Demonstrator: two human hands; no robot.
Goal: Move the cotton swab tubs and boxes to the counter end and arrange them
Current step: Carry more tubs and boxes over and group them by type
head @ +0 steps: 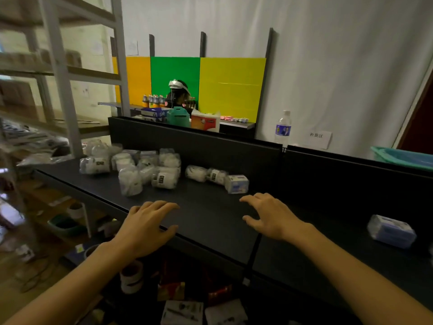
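head view: left hand (150,227) and right hand (273,215) hover palm-down over the dark surface (210,219), fingers (164,205) spread and empty on both. cluster of cotton swab tubs (140,167) sits at the far left end of the surface, some lying on their sides. a white box (236,183) lies just right of the cluster. another wrapped box (390,231) rests well apart, far right.

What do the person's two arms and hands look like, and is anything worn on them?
Both forearms are bare up to the picture's lower edge; no sleeves show. The left hand and right hand wear no gloves, and no rings, watch or bracelet are visible. No cables or markings appear.
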